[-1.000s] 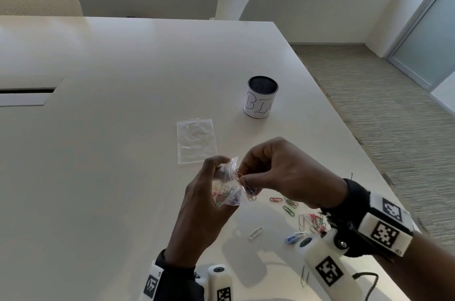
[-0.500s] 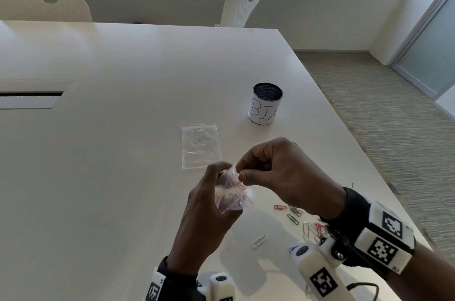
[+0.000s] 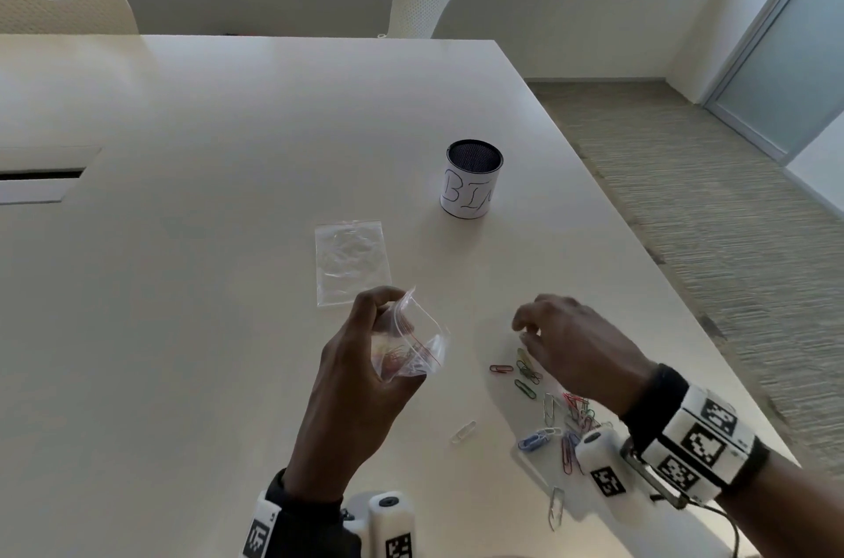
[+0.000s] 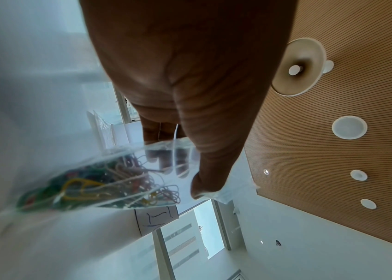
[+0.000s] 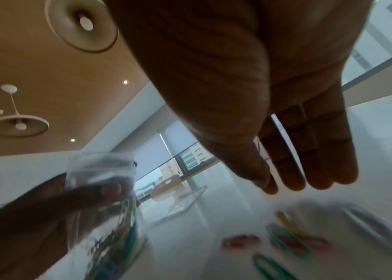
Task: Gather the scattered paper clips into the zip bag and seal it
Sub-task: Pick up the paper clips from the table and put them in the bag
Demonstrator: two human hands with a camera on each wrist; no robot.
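The white table (image 3: 192, 283) carried a flat clear bag (image 3: 352, 261) near its middle, with a black mesh cup (image 3: 472, 178) wrapped in white paper marked in pen standing upright beyond it to the right. Loose coloured clips (image 3: 548, 402) lay scattered near the front right edge: red, green and yellow ones together, a blue one (image 3: 532, 442) nearer the front, a white clip (image 3: 463, 431) apart to the left and a silver one (image 3: 555, 507) closest. A slot (image 3: 41, 174) was set into the top at far left
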